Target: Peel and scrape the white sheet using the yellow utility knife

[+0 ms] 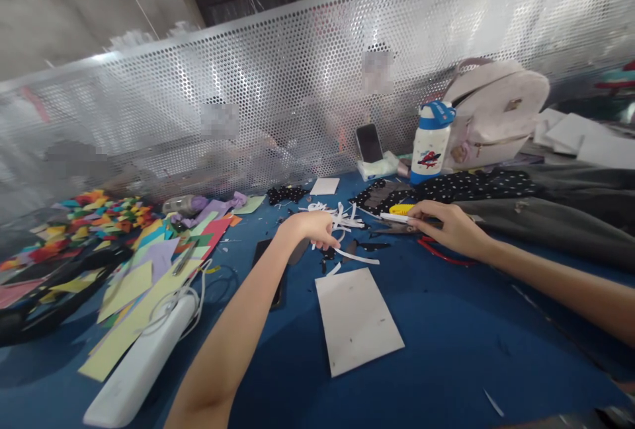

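Note:
My left hand [317, 227] is closed at the edge of a loose pile of white paper strips [350, 219]. One long paper strip [360, 257] trails to the right from its fingertips. Further right, my right hand [441, 223] pinches the end of a narrow white paper piece [394, 217]. Just behind those fingers lies a yellow-handled tool [401, 209], its kind partly hidden. Scissors with red handles [441, 254] lie under and beside the right hand, blades pointing left. Nearer to me, a white square sheet [358, 323] lies flat on the blue table [446, 356].
Coloured paper [131, 283], a white power strip [143, 363] with a cable and a dark phone [278, 293] lie leftward. Behind stand a propped phone [370, 143], a bottle [430, 145] and a backpack [501, 112] against a perforated metal screen [297, 78]. Dark cloth [560, 217] covers the right.

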A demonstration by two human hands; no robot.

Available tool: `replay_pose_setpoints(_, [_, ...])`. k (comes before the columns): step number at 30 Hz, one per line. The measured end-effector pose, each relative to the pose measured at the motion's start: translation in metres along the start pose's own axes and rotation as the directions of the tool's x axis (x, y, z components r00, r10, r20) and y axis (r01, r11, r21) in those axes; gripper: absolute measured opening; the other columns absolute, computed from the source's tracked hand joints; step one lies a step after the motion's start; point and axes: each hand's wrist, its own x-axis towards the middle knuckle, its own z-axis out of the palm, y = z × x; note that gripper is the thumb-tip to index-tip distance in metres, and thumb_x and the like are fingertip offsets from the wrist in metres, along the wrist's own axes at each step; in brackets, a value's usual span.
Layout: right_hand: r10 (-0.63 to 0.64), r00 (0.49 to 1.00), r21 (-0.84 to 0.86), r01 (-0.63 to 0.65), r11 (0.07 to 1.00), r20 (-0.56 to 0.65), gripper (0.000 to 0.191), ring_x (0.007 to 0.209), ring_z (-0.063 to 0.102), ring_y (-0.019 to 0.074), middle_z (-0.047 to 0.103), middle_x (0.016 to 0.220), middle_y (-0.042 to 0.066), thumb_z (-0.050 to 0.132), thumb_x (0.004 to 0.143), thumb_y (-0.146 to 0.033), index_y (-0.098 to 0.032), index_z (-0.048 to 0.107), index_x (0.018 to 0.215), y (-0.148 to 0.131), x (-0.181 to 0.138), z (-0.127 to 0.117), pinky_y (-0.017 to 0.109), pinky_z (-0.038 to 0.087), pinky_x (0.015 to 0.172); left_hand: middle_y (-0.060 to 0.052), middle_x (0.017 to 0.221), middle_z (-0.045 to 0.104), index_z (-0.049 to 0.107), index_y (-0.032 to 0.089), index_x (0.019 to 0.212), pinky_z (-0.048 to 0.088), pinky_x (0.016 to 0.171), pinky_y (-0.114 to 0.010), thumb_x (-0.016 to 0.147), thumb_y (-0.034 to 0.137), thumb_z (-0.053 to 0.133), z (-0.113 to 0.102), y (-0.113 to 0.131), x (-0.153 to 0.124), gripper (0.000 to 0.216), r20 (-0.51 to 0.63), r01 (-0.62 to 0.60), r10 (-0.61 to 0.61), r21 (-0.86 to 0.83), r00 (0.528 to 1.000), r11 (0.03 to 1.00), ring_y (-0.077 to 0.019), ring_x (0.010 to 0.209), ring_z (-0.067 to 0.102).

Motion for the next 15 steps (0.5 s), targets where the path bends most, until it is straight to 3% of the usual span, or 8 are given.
replay_pose_setpoints(4, [0.000, 1.000, 0.003, 0.000, 1.000, -0.005, 0.022, 0.081, 0.071, 0.0238, 0.075, 0.089, 0.005, 0.057, 0.097, -0.040, -0.024, 0.068, 0.089, 0.000, 0.000, 0.000, 0.036, 0.057, 0.073, -0.009, 0.126, 0.063, 0.062, 0.017, 0.125, 0.057, 0.088, -0.042, 0.099, 0.036, 0.063, 0.001, -0.002, 0.006, 0.032, -0.051, -0.041, 0.039, -0.041, 0.998, 0.998, -0.0231, 0.105, 0.066])
replay_pose_setpoints(10, [0.000, 1.000, 0.005, 0.000, 1.000, -0.003, 0.020, 0.083, 0.072, 0.0238, 0.075, 0.091, 0.005, 0.057, 0.097, -0.039, -0.023, 0.068, 0.090, 0.001, 0.000, 0.001, 0.036, 0.057, 0.075, -0.009, 0.129, 0.061, 0.061, 0.017, 0.127, 0.056, 0.090, -0.044, 0.099, 0.036, 0.063, -0.014, -0.027, -0.008, 0.035, -0.254, -0.012, -0.012, -0.091, 0.967, 0.996, -0.0249, 0.109, 0.064])
replay_pose_setpoints(12, [-0.001, 1.000, 0.004, 0.001, 1.000, 0.000, 0.020, 0.083, 0.072, 0.0236, 0.075, 0.091, 0.005, 0.057, 0.097, -0.039, -0.023, 0.067, 0.090, 0.001, 0.000, 0.001, 0.036, 0.057, 0.075, -0.009, 0.128, 0.062, 0.061, 0.017, 0.126, 0.056, 0.091, -0.044, 0.099, 0.037, 0.062, -0.016, -0.033, -0.011, 0.034, -0.243, 0.012, -0.037, -0.104, 0.969, 0.994, -0.0249, 0.108, 0.064])
replay_pose_setpoints(15, [-0.001, 1.000, -0.001, 0.001, 1.000, 0.004, 0.020, 0.083, 0.072, 0.0236, 0.075, 0.091, 0.005, 0.057, 0.097, -0.039, -0.023, 0.067, 0.090, 0.001, -0.001, 0.001, 0.036, 0.057, 0.074, -0.009, 0.125, 0.063, 0.061, 0.017, 0.125, 0.057, 0.089, -0.043, 0.099, 0.037, 0.062, -0.011, -0.029, -0.008, 0.033, -0.130, 0.011, -0.028, -0.125, 0.991, 0.992, -0.0231, 0.105, 0.066])
